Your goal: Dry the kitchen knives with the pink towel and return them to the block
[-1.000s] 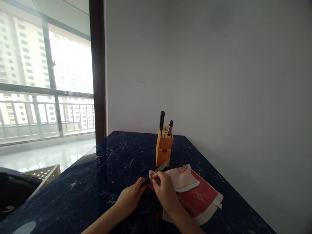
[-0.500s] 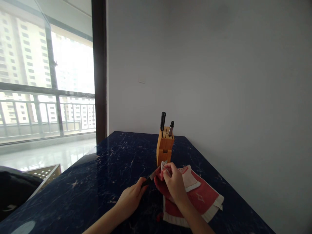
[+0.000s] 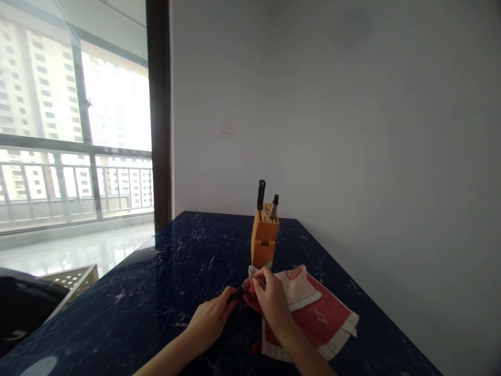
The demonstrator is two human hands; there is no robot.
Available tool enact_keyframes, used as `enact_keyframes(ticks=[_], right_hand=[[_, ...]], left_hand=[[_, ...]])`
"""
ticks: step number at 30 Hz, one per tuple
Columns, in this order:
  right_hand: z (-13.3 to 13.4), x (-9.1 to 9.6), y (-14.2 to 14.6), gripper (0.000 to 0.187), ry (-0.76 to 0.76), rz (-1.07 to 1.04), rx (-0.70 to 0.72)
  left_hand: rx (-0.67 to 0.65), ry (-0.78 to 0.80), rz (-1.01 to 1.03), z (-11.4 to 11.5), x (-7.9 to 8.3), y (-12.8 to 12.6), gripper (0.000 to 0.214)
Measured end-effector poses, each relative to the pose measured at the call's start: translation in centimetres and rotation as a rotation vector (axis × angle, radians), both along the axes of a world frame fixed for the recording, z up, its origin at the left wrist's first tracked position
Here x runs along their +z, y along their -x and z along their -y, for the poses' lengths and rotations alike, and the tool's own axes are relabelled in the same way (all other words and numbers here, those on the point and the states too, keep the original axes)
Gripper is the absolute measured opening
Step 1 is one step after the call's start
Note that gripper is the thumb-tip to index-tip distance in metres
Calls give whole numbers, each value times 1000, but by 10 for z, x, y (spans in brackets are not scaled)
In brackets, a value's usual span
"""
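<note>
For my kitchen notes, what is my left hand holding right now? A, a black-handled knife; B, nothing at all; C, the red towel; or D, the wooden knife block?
A. Your left hand is wrapped around the black handle of the kitchen knife, and the wooden knife block stands apart, beyond the hands.

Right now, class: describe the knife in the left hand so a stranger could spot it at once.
On the dark marble table, find the wooden knife block. Just before it, beside a red towel, the left hand grips the black-handled knife. Unlike the handles in the block, it is out, its blade mostly in cloth pinched by the right hand.
</note>
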State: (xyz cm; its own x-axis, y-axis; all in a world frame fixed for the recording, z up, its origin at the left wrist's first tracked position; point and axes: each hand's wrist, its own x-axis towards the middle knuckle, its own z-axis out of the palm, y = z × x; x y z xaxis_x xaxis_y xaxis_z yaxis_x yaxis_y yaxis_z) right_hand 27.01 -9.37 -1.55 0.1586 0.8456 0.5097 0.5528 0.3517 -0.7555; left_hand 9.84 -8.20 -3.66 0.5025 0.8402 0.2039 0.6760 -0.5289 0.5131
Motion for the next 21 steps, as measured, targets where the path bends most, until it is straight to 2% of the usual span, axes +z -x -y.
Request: enact_keyframes(ticks=[5,9,14,21], right_hand=[[2,-1,4,10,34,55,12],[3,-3,7,9,-6,142,8],[2,3,-1,11,4,76,-36],[6,-1,7,12,-15,142,-5]], left_hand=[[11,4,-6,0,2,0,23],[16,24,29,-2,2,0,24],[13,38,42,-4,-1,1,24],[-6,60,101,-5,0,3,24]])
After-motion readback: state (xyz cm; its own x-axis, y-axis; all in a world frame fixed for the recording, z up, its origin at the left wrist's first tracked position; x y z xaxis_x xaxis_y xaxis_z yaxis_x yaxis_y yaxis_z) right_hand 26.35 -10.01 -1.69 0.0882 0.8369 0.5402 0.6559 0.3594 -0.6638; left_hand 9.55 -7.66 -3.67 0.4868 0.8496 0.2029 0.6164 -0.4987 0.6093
